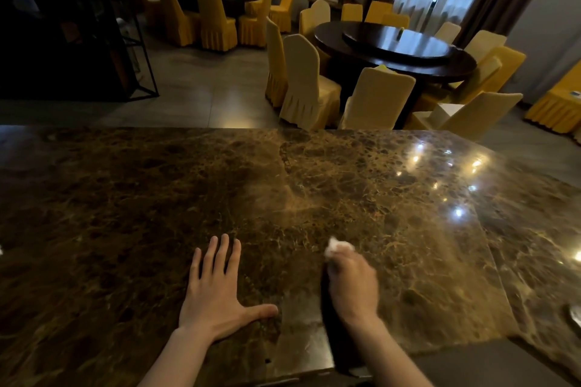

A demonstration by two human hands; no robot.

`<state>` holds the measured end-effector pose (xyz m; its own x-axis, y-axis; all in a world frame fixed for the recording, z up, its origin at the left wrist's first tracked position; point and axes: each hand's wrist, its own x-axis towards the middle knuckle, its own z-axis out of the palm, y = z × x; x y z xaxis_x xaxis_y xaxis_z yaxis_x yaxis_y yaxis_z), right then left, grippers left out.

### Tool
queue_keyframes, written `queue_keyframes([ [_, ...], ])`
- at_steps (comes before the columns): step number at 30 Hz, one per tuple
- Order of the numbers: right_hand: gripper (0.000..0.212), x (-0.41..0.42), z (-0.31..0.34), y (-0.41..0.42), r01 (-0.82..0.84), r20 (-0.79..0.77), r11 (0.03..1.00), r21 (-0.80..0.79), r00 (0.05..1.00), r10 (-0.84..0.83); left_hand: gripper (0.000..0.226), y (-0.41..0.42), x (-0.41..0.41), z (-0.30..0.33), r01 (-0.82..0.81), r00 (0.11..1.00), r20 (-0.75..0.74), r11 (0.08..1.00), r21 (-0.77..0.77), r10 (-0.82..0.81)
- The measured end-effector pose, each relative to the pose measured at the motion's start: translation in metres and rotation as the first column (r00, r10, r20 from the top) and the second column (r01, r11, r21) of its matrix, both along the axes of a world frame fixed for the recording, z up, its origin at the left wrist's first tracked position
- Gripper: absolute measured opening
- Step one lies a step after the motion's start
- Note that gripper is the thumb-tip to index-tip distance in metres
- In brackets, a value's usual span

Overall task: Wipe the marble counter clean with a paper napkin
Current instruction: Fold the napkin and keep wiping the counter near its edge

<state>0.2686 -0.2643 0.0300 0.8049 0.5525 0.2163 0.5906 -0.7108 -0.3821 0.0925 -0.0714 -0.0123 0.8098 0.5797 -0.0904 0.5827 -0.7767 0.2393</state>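
A brown, veined marble counter [157, 198] fills the lower half of the head view. My left hand [217, 295] lies flat on it near the front edge, palm down, fingers spread, holding nothing. To its right my right hand [353, 283] is closed around a crumpled white paper napkin [338, 247]. The napkin sticks out past the fingertips and presses on the marble. The right hand is slightly blurred.
The counter's far edge [220, 127] runs across the middle of the view. Beyond it stand round dark dining tables [393, 50] with yellow-covered chairs [303, 82]. A dark shelf unit [63, 41] stands at left. Ceiling lights reflect on the marble at right [459, 212].
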Motion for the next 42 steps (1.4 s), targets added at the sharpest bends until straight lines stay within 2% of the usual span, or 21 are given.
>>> queue_keyframes([
  [4, 0.026, -0.053, -0.012, 0.023, -0.410, -0.037, 0.911, 0.053, 0.910, 0.412, 0.152, 0.002, 0.000, -0.001, -0.001, 1.000, -0.017, 1.000, 0.000, 0.001],
  [5, 0.025, -0.047, -0.011, 0.013, -0.435, -0.021, 0.897, 0.073, 0.899, 0.438, 0.152, 0.002, 0.000, -0.002, -0.006, 1.000, -0.008, 1.000, 0.000, 0.006],
  [7, 0.022, -0.020, -0.007, -0.014, -0.312, -0.006, 0.947, 0.078, 0.950, 0.313, 0.152, 0.003, 0.000, -0.001, -0.008, 1.000, 0.001, 1.000, -0.015, 0.008],
  [9, 0.023, 0.015, 0.003, -0.042, -0.044, -0.034, 0.998, 0.055, 0.998, 0.046, 0.152, 0.003, -0.001, 0.000, -0.011, 1.000, -0.009, 1.000, -0.017, 0.011],
  [11, 0.021, 0.038, 0.008, -0.048, 0.159, -0.050, 0.987, 0.034, 0.986, -0.157, 0.153, 0.002, -0.001, 0.000, -0.010, 1.000, -0.026, 1.000, -0.014, 0.010],
  [13, 0.018, 0.027, 0.008, -0.020, 0.214, -0.029, 0.976, 0.026, 0.977, -0.213, 0.152, 0.001, 0.000, 0.001, -0.012, 0.999, -0.036, 0.999, -0.029, 0.011],
  [14, 0.019, 0.011, 0.005, 0.001, 0.150, -0.029, 0.988, 0.047, 0.988, -0.149, 0.152, 0.003, 0.001, 0.002, -0.014, 0.999, -0.033, 0.999, -0.029, 0.013],
  [16, 0.023, -0.035, 0.002, 0.040, -0.099, -0.060, 0.993, 0.063, 0.993, 0.103, 0.153, 0.004, 0.001, 0.003, -0.003, 0.998, -0.065, 1.000, -0.029, 0.001],
  [18, 0.021, -0.065, -0.005, 0.056, -0.387, -0.093, 0.920, 0.060, 0.916, 0.391, 0.155, 0.005, 0.000, 0.002, 0.001, 0.996, -0.085, 1.000, -0.028, -0.004],
  [20, 0.019, -0.046, -0.001, 0.049, -0.482, -0.067, 0.871, 0.096, 0.870, 0.489, 0.155, 0.004, 0.000, 0.003, -0.001, 0.997, -0.078, 0.999, -0.040, -0.002],
  [21, 0.017, -0.027, 0.002, 0.040, -0.417, -0.059, 0.903, 0.107, 0.904, 0.424, 0.153, 0.004, 0.000, 0.004, 0.004, 0.997, -0.078, 0.999, -0.049, -0.008],
  [23, 0.013, 0.026, 0.011, 0.016, -0.140, -0.104, 0.986, 0.085, 0.983, 0.149, 0.153, 0.003, 0.000, 0.006, -0.010, 0.997, -0.083, 0.999, -0.046, 0.006],
  [25, 0.015, 0.069, 0.016, -0.010, 0.067, -0.160, 0.997, 0.036, 0.985, -0.061, 0.153, 0.002, 0.001, 0.008, -0.011, 0.996, -0.086, 0.999, -0.037, 0.008],
  [28, 0.021, 0.060, 0.013, 0.000, 0.128, -0.060, 0.990, -0.052, 0.990, -0.131, 0.153, 0.000, 0.002, 0.008, -0.020, 0.994, -0.109, 0.999, -0.048, 0.014],
  [29, 0.024, 0.045, 0.012, 0.012, 0.083, -0.061, 0.996, -0.035, 0.995, -0.085, 0.153, 0.000, 0.002, 0.009, -0.020, 0.995, -0.098, 0.999, -0.043, 0.016],
  [31, 0.027, 0.012, 0.010, 0.034, -0.137, -0.078, 0.990, -0.025, 0.988, 0.134, 0.154, 0.000, 0.001, 0.011, -0.004, 0.995, -0.104, 0.999, -0.041, 0.000],
  [34, 0.021, -0.016, 0.012, 0.038, -0.542, -0.081, 0.839, -0.044, 0.839, 0.538, 0.154, 0.000, 0.002, 0.012, -0.004, 0.993, -0.117, 0.999, -0.050, -0.002],
  [36, 0.017, -0.012, 0.015, 0.018, -0.641, -0.057, 0.767, -0.028, 0.767, 0.639, 0.154, 0.002, 0.000, 0.014, -0.004, 0.993, -0.117, 0.999, -0.046, -0.002],
  [38, 0.016, 0.006, 0.013, -0.011, -0.548, -0.006, 0.835, 0.045, 0.836, 0.549, 0.154, 0.002, 0.001, 0.014, -0.012, 0.993, -0.120, 0.998, -0.056, 0.005],
  [40, 0.020, 0.034, 0.011, -0.032, -0.258, 0.026, 0.957, 0.135, 0.966, 0.257, 0.154, 0.000, 0.002, 0.013, -0.018, 0.993, -0.119, 0.998, -0.053, 0.012],
  [42, 0.023, 0.051, 0.008, -0.028, 0.007, -0.028, 0.996, 0.085, 1.000, -0.005, 0.154, 0.000, 0.002, 0.013, -0.018, 0.992, -0.126, 0.999, -0.049, 0.011],
])
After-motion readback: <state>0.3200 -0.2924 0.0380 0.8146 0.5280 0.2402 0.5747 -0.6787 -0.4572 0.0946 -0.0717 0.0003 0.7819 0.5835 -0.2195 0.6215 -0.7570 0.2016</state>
